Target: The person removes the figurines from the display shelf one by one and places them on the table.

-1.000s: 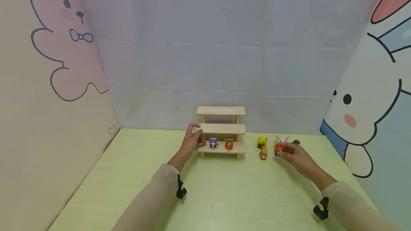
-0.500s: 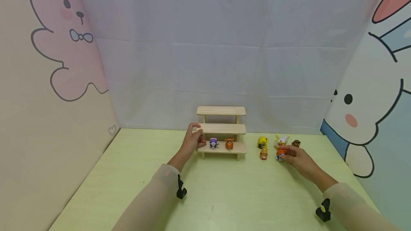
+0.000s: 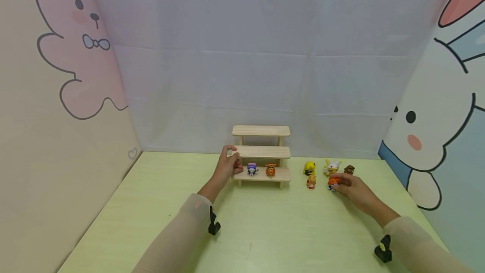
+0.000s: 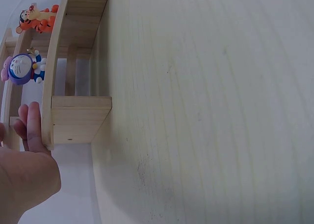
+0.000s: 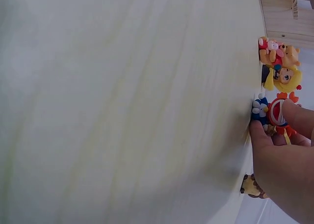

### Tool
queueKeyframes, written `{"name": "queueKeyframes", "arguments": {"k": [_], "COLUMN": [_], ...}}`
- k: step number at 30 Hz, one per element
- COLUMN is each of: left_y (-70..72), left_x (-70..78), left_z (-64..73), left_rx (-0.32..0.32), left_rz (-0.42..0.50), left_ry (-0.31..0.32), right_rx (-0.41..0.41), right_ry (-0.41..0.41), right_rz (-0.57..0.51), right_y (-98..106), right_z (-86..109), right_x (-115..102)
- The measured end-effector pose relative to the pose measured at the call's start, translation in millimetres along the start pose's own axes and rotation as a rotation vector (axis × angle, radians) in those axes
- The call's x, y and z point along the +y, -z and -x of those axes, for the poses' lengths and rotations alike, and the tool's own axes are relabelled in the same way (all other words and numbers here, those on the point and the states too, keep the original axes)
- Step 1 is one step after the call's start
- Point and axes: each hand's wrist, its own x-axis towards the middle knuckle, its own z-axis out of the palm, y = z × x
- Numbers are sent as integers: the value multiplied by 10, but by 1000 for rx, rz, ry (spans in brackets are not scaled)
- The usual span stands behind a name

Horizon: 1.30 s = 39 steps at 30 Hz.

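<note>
Apparently picking out, pinched in the right grip, a small orange-topped, blue-based, plastic-looking figurine, on or just above the pale green table; steadying with the left grip, curled round its left end, a three-tiered pale wooden shelf. Next, probably calling for a clean lift. Revealing a red-and-white front beneath the thumb from the right wrist alone, the shelf whole only from the head.

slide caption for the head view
Right hand pinches an orange-and-blue toy figurine; left hand at a three-tiered pale wooden shelf.
</note>
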Motion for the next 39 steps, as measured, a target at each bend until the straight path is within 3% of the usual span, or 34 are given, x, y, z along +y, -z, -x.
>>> {"name": "queueKeyframes", "arguments": {"k": [15, 30, 39], "left_y": [18, 30, 29], "left_x": [-24, -64, -64], "left_z": [-25, -54, -61], "left_rx": [-16, -20, -16], "left_rz": [3, 6, 0], "left_ry": [-13, -5, -1], "right_rx": [1, 49, 59], "right_ry": [-5, 31, 48], "right_rz": [60, 198, 171], "right_y": [22, 72, 90], "right_z": [-4, 35, 46], "right_x": [-14, -121, -175]}}
